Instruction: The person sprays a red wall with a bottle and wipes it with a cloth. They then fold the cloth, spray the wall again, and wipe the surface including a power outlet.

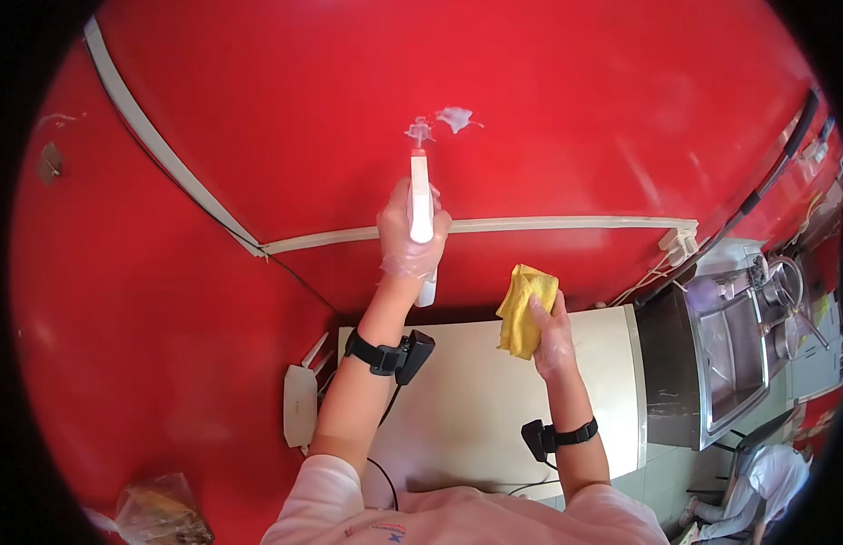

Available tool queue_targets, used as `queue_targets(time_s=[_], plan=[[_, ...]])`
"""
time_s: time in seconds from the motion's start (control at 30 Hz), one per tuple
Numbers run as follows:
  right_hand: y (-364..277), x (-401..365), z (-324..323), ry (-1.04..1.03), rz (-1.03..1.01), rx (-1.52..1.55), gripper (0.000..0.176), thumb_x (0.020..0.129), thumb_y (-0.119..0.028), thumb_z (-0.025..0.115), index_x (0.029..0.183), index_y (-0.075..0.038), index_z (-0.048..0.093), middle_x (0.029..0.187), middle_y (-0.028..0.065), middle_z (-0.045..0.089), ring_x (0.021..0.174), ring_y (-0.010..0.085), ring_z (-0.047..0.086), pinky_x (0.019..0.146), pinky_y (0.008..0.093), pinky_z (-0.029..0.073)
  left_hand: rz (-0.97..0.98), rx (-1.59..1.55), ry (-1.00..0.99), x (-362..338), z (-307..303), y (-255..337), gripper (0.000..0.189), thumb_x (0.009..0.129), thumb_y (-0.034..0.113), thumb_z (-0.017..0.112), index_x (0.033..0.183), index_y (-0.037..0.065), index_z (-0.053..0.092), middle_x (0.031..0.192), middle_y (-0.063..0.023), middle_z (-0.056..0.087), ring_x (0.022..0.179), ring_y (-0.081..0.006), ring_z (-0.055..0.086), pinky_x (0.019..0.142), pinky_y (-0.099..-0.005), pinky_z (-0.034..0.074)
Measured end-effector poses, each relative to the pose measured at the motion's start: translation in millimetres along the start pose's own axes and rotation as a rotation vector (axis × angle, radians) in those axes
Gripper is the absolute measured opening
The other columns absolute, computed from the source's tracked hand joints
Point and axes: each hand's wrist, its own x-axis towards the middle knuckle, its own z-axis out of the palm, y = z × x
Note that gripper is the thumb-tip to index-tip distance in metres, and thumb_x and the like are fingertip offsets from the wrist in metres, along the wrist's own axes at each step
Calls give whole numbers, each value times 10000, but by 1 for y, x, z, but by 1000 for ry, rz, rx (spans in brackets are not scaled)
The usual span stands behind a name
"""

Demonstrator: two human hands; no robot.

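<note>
My left hand (pixel 408 232), in a thin clear glove, is wrapped round a white spray bottle (pixel 420 195) with a red nozzle tip. The nozzle points at the red wall (pixel 548 73). Just beyond it sits a patch of white foam (pixel 456 119), and a smaller splash shows right at the nozzle. Lower and to the right, my right hand (pixel 553 336) grips a folded yellow cloth (pixel 527 311), with the thumb lying across it. That hand also seems gloved. The cloth is held above the pale table and apart from the wall.
A pale table (pixel 494 400) stands below my arms. White cable trunking (pixel 494 224) crosses the wall to a socket (pixel 680 243). A white router (pixel 300 404) is at the left, a plastic bag (pixel 162 510) lower left. To the right are a metal sink (pixel 734 354) and a seated person (pixel 771 481).
</note>
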Motion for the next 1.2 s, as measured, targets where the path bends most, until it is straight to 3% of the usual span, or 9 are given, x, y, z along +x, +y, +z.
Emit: queue_targets(time_s=[0.17,0.3,0.37,0.43,0.5,0.67,0.93,1.1,1.2], plan=[[16,9,-3,-21,17,-17,387,909,-185,539,1240,-74,374,1122,70,498,993,174,512,833,321,458,39,62,-92,-12,15,-4,231,652,-90,504,852,27,510,681,-28,507,530,-112,531,468,-245,453],[21,10,2,-11,-43,-110,377,897,-182,560,1211,-67,387,1112,70,501,984,167,502,847,303,439,-195,84,-184,-33,4,-27,207,658,-87,504,835,18,492,698,-21,504,557,-110,543,470,-244,453],[18,13,10,10,-88,-132,353,885,-148,577,1176,-52,402,1090,73,511,977,153,498,848,300,435,-201,-32,-142,-56,-11,-36,551,666,-77,507,1208,23,489,784,-25,506,594,-80,498,497,-226,452],[13,26,18,15,-346,-190,330,870,-124,593,1137,-39,418,1056,84,526,946,144,508,835,305,443,-97,51,-99,-81,-30,-45,692,672,-71,510,1343,45,385,826,-26,508,617,-63,477,532,-206,441],[-4,45,29,122,-474,-300,336,848,-133,621,1094,-10,429,985,106,556,913,163,540,801,332,461,-101,43,-7,-115,-50,-57,670,671,-72,520,1323,31,404,850,-24,516,631,-57,479,569,-188,432],[-12,103,64,491,-1298,-906,400,737,-103,692,1044,-12,453,912,152,534,827,328,534,732,432,430,-332,-181,254,-183,-82,-53,338,655,-69,556,977,21,515,835,-18,526,640,-71,481,571,-214,428],[34,151,126,62,-1836,-1369,310,630,-138,599,931,-140,525,885,53,496,845,243,508,680,415,368,-419,-260,209,-241,-110,-59,291,705,3,606,970,31,489,865,-21,516,674,-69,486,586,-201,430],[-28,149,117,510,-1813,-1153,497,527,-24,650,993,-71,483,857,140,501,745,321,488,612,433,357,-419,-291,217,-251,-107,-69,297,688,-11,590,956,55,481,824,-2,478,643,-62,449,566,-194,413],[-75,136,141,646,-1719,-848,382,640,-84,708,940,-45,475,805,138,499,715,334,491,611,423,386,-457,-258,186,-244,-104,-57,290,675,3,588,933,71,475,795,14,453,628,-55,423,562,-181,396]])
